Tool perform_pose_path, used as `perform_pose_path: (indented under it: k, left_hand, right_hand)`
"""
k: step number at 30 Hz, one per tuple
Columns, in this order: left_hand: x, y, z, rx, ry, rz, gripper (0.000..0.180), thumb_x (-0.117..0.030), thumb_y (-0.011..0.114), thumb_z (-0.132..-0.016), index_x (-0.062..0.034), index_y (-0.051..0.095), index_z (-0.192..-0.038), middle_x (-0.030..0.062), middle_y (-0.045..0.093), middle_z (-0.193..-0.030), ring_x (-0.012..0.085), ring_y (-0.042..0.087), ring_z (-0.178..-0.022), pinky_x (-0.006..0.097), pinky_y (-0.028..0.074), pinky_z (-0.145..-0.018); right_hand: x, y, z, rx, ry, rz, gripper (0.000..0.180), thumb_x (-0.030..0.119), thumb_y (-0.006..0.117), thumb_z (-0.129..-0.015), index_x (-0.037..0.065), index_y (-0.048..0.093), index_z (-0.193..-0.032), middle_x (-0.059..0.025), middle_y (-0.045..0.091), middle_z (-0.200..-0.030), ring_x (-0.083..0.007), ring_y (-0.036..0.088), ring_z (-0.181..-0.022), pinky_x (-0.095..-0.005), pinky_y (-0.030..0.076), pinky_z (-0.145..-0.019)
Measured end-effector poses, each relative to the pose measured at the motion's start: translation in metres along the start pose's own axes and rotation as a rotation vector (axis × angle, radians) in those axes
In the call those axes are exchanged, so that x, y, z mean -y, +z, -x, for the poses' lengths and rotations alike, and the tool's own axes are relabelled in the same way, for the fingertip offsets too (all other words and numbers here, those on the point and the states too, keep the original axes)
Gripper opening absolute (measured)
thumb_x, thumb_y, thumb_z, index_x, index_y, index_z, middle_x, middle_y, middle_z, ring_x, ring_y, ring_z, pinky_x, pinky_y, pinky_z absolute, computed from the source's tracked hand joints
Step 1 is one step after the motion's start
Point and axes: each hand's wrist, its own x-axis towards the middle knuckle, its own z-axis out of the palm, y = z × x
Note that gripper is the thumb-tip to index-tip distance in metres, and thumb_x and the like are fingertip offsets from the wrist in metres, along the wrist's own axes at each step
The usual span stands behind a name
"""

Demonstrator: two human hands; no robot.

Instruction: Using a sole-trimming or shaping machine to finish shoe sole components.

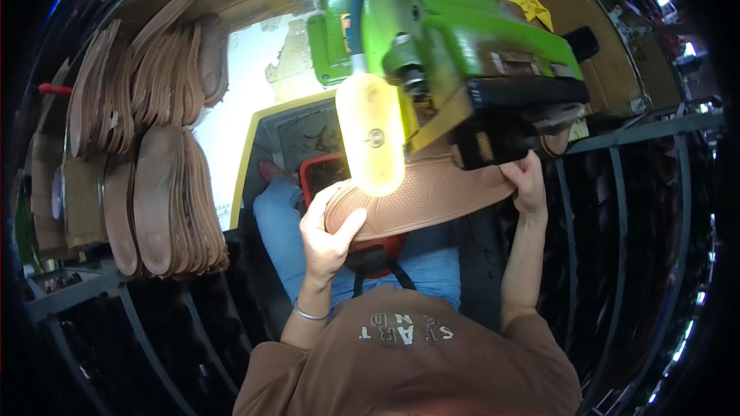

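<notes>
A brown shoe sole (pixel 432 199) with a textured face spans the space between my hands, held lengthwise under the head of a green machine (pixel 470 31). My left hand (pixel 327 231) grips its left end, thumb on top. At the other end, my right hand (pixel 527 181) pinches the edge close to the machine's black lower part (pixel 493 131). A lit yellowish lamp (pixel 371 135) hangs in front of the sole and hides part of its far edge.
Stacks of brown soles (pixel 166 200) stand on the table at the left. A yellow-edged opening (pixel 250 139) lies in the tabletop, with a red container (pixel 308 177) below. Cardboard (pixel 601 54) walls the back, and metal racks (pixel 617 208) flank me.
</notes>
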Motion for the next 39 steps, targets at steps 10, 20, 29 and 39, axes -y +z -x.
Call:
perform_pose_path:
  k: [10, 20, 29, 39]
  left_hand:
    - [0.021, 0.069, -0.023, 0.079, 0.138, -0.067, 0.02, -0.006, 0.076, -0.075, 0.0051, 0.066, -0.089, 0.0056, 0.068, -0.079, 0.0074, 0.059, -0.068, 0.022, 0.048, -0.063]
    - [0.019, 0.052, -0.02, 0.021, 0.222, -0.059, 0.022, -0.005, 0.075, -0.075, 0.0049, 0.063, -0.091, 0.0074, 0.066, -0.081, 0.0109, 0.06, -0.074, 0.025, 0.048, -0.071]
    - [-0.002, 0.0, -0.01, -0.082, 0.056, 0.004, 0.031, 0.003, 0.067, -0.076, 0.0073, 0.058, -0.105, 0.0131, 0.064, -0.098, 0.0162, 0.062, -0.089, 0.027, 0.047, -0.084]
    - [0.001, -0.1, 0.016, -0.169, -0.029, 0.056, 0.021, 0.001, 0.064, -0.081, 0.0024, 0.053, -0.1, 0.0063, 0.062, -0.09, 0.009, 0.057, -0.081, 0.022, 0.045, -0.077]
  right_hand:
    - [-0.118, 0.003, 0.124, -0.163, 0.293, -0.449, 0.053, 0.014, 0.063, -0.085, 0.001, 0.036, -0.128, -0.0155, 0.058, -0.103, -0.0265, 0.061, -0.086, -0.0361, 0.051, -0.065]
    - [-0.057, 0.003, 0.12, -0.33, 0.137, -0.251, 0.042, 0.018, 0.062, -0.083, -0.004, 0.047, -0.115, -0.012, 0.06, -0.093, -0.0131, 0.061, -0.065, -0.0189, 0.045, -0.04]
    - [0.004, 0.019, 0.021, -0.143, 0.042, -0.118, 0.031, 0.007, 0.066, -0.076, -0.002, 0.056, -0.105, -0.0079, 0.061, -0.098, -0.0125, 0.058, -0.09, -0.0246, 0.044, -0.082]
    - [0.006, 0.106, 0.002, 0.13, -0.097, -0.07, 0.039, 0.008, 0.072, -0.074, -0.003, 0.058, -0.109, -0.0087, 0.063, -0.102, -0.0125, 0.059, -0.093, -0.0268, 0.047, -0.084]
